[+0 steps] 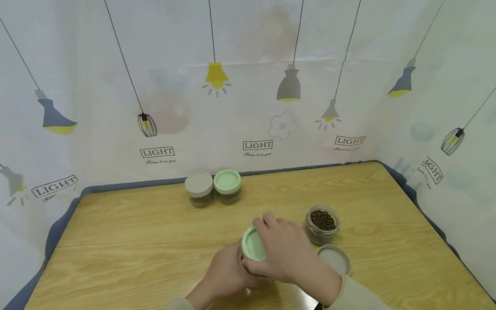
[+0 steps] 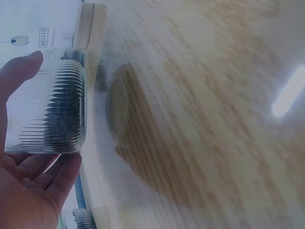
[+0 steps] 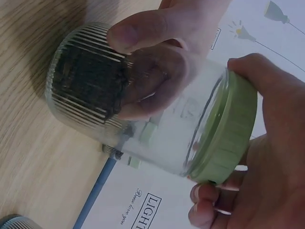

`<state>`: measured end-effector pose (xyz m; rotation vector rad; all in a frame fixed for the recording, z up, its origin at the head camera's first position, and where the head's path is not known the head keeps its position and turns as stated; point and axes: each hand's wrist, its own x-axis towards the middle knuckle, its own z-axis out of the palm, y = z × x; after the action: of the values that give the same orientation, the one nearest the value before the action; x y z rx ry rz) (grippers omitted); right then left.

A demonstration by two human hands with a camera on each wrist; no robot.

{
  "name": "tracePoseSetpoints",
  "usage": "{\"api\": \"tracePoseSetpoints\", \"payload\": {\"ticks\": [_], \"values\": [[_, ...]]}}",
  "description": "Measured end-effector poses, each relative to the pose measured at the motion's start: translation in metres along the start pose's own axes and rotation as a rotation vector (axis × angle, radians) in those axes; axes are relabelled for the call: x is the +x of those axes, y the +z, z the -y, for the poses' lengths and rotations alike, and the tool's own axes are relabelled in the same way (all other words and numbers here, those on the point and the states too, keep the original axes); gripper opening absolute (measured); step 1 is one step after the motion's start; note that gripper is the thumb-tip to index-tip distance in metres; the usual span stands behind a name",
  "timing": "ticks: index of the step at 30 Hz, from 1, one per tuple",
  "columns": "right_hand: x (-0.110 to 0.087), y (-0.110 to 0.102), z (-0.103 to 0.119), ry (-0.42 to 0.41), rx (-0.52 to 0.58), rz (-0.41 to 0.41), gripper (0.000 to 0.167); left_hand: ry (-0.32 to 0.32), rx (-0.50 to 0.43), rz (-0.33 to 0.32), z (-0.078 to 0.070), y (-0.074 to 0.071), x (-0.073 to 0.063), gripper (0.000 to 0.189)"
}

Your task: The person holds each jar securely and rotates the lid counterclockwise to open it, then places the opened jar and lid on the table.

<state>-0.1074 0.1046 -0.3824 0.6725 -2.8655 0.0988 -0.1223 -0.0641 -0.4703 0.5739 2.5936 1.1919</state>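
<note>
My left hand (image 1: 228,269) grips a ribbed clear jar (image 3: 90,81); my right hand (image 1: 285,250) curls round its green lid (image 3: 229,129).

At the back of the bench (image 1: 130,247), left of centre, a left jar (image 1: 201,198) and a right jar (image 1: 228,195) stand side by side. Nearer, a third jar (image 3: 176,136) sits between the left hand (image 1: 226,272) and right hand (image 1: 285,250). Right of them stands a fourth jar (image 1: 319,239), grains (image 1: 322,220) inside, a loose lid (image 1: 335,259) before it.
</note>
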Motion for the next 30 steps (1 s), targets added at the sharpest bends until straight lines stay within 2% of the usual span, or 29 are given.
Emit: {"api": "tracePoseSetpoints", "payload": {"ticks": [7, 12, 15, 19, 24, 30], "values": [[0.000, -0.005, -0.015, -0.141, 0.098, 0.057, 0.064, 0.034, 0.029, -0.009, -0.002, 0.000, -0.001, 0.079], [0.000, -0.006, -0.019, -0.173, 0.135, 0.062, 0.065, 0.035, 0.026, -0.010, -0.002, 0.001, -0.001, 0.082], [-0.002, -0.007, -0.019, -0.144, 0.139, 0.079, 0.078, 0.032, 0.029, -0.015, -0.002, 0.001, -0.002, 0.084], [-0.004, -0.012, -0.016, -0.032, 0.138, 0.080, 0.095, 0.008, 0.033, -0.035, -0.002, 0.000, -0.002, 0.083], [-0.005, -0.013, -0.007, 0.099, 0.084, 0.038, 0.097, 0.002, 0.052, -0.050, -0.002, 0.002, 0.000, 0.085], [-0.005, -0.006, 0.004, 0.137, -0.016, 0.041, 0.100, 0.017, 0.060, -0.053, -0.001, 0.002, 0.000, 0.088]]}}
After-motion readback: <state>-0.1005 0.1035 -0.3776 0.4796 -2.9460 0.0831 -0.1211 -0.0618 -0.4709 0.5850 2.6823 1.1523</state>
